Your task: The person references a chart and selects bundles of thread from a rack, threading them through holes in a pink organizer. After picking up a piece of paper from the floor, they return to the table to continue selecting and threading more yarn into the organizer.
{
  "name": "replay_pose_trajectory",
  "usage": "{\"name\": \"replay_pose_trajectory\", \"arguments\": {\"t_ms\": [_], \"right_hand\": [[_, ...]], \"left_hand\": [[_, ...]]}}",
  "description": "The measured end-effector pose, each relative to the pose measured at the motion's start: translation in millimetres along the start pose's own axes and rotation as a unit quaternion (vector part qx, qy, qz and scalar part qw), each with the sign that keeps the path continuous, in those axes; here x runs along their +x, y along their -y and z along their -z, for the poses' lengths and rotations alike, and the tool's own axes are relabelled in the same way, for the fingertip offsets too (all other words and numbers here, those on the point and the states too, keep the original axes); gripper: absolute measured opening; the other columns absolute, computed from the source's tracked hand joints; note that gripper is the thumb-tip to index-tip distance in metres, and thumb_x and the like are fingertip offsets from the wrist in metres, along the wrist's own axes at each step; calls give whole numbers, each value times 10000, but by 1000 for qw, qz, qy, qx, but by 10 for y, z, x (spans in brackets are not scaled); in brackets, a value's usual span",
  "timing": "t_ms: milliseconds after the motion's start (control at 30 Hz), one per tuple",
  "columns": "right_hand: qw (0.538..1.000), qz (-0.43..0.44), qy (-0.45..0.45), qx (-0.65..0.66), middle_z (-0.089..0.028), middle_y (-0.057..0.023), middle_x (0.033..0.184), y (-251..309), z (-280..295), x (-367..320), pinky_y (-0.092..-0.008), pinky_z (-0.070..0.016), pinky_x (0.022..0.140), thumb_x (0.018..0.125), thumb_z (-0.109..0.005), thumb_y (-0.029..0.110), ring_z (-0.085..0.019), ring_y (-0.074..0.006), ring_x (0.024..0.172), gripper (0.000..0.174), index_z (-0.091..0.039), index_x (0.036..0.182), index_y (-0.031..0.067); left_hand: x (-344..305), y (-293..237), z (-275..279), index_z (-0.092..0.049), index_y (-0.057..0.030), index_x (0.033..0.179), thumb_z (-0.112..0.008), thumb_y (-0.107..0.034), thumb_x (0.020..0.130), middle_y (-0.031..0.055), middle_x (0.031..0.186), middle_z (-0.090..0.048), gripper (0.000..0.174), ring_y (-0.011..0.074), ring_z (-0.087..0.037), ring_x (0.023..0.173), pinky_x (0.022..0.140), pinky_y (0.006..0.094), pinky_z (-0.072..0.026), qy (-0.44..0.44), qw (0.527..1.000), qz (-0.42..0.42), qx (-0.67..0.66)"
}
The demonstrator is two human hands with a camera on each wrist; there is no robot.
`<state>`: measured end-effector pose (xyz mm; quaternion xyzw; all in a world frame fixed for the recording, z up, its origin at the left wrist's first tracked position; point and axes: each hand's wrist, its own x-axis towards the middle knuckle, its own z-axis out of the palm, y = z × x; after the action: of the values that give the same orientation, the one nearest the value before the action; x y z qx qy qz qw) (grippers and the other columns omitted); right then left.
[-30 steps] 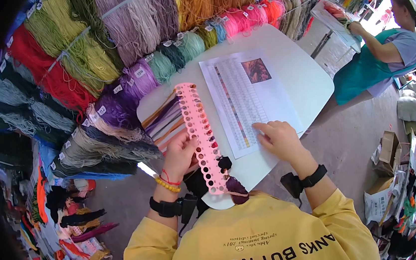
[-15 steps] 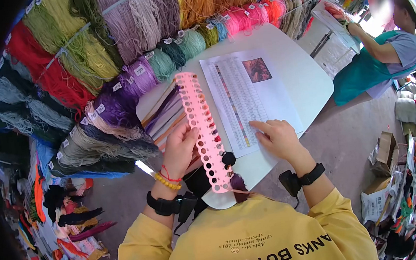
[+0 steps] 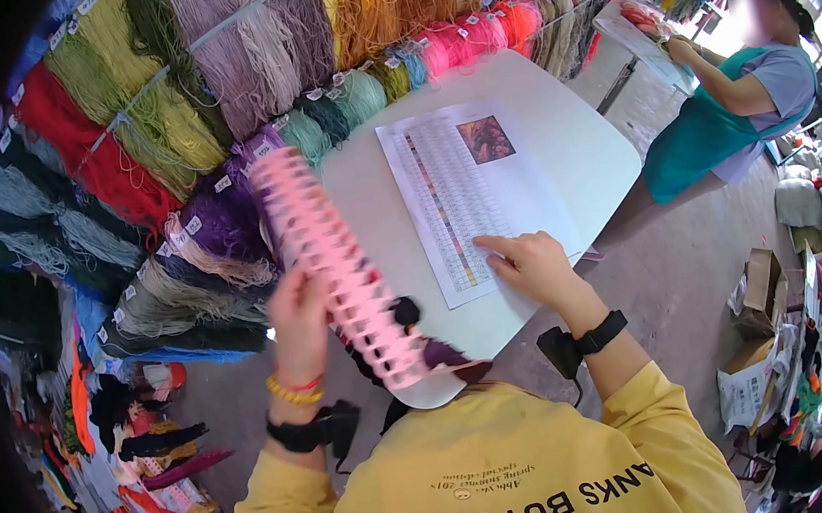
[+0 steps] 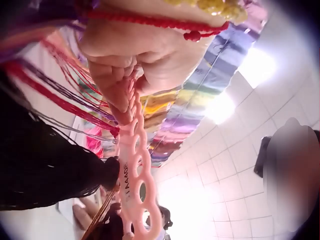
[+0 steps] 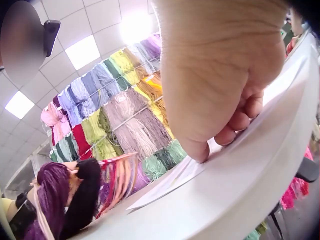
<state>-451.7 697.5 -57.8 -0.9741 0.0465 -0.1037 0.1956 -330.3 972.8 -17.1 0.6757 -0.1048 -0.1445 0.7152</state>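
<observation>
Up off the left edge of the table (image 3: 567, 133) swings the pink thread organizer (image 3: 333, 264), left hand (image 3: 298, 312) clamped round it. The right hand (image 3: 531, 267), fingers loosely together, pins the colour chart (image 3: 463, 182). Colour-matching, seemingly; next wants it held steady.

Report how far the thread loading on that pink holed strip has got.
Done: black and purple thread bundles already hang from the long pink plastic strip with holes. In hand: the left hand grips that strip above the white table; the right hand rests a fingertip on the printed colour chart. Left: some holes look empty.
</observation>
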Motion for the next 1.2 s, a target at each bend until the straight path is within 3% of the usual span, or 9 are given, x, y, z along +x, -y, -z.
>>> {"name": "replay_pose_trajectory", "arguments": {"t_ms": [200, 267, 300, 467, 600, 733, 967, 1067, 1200], "right_hand": [[999, -40, 23, -12, -615, -110, 646, 69, 41, 3, -385, -451, 647, 815, -533, 228, -603, -267, 621, 258, -613, 1060, 228], [999, -44, 26, -8, -616, -108, 646, 58, 13, -1, -383, -452, 657, 817, -529, 231, -602, -269, 621, 262, -614, 1064, 234], [999, -44, 29, -8, -617, -108, 647, 53, 21, 9, -382, -453, 662, 818, -526, 233, -601, -271, 621, 264, -615, 1066, 237], [997, -63, 39, 23, -606, -102, 612, 66, 61, 42, -375, -466, 639, 799, -541, 240, -594, -266, 589, 264, -633, 1047, 237], [997, -56, 50, 21, -598, -87, 582, -5, 78, 51, -371, -473, 609, 777, -563, 245, -586, -263, 559, 252, -653, 1011, 242], [998, 20, 59, 31, -598, -75, 577, -223, 162, 110, -361, -463, 627, 767, -571, 242, -585, -256, 551, 228, -668, 973, 256], [982, 111, 152, 5, -602, -79, 602, -825, 462, 390, -374, -446, 630, 789, -557, 255, -589, -256, 580, 263, -633, 1041, 255], [977, 163, 129, 41, -584, -111, 605, -1132, 522, 479, -378, -456, 567, 780, -581, 249, -568, -270, 559, 239, -650, 1005, 206], [944, 119, 202, 231, -588, -103, 636, -1426, 749, 732, -321, -458, 583, 797, -594, 199, -569, -196, 582, 206, -638, 983, 123]], "left_hand": [[-413, -767, 1018, -525, 25, 1092, -499, -118, 891, 40, 967, -595, 248, 82, -574, 803, 702, 220, -464, -138, 986, -89, -30], [-461, -903, 1169, -503, 28, 1115, -490, -105, 895, 64, 1014, -600, 258, 110, -594, 869, 752, 247, -478, -105, 986, -102, -75], [-450, -909, 1118, -510, 23, 1106, -488, -108, 898, 57, 996, -600, 247, 101, -591, 834, 725, 234, -476, -125, 984, -98, -76], [-270, -597, 659, -518, 22, 1084, -484, -114, 901, 45, 955, -601, 231, 93, -583, 821, 734, 231, -473, -18, 996, -40, -79], [-149, -343, 85, -537, -10, 1086, -491, -108, 898, 4, 873, -597, 217, 49, -555, 694, 590, 194, -459, 17, 996, -1, -91], [-12, -172, -340, -537, 0, 1050, -484, -107, 902, 19, 828, -592, 190, 66, -561, 633, 546, 205, -489, 34, 992, 44, -110], [311, 117, -1282, -520, 0, 983, -483, -117, 903, 38, 746, -579, 147, 98, -573, 594, 521, 226, -495, -44, 993, 56, -96], [463, 322, -1673, -516, 4, 995, -494, -121, 897, 34, 746, -581, 160, 97, -565, 586, 518, 233, -487, -71, 995, 50, -44], [674, 657, -1834, -535, 31, 987, -525, -106, 873, 35, 723, -594, 178, 79, -546, 590, 507, 216, -434, -114, 986, 62, 106]]}}
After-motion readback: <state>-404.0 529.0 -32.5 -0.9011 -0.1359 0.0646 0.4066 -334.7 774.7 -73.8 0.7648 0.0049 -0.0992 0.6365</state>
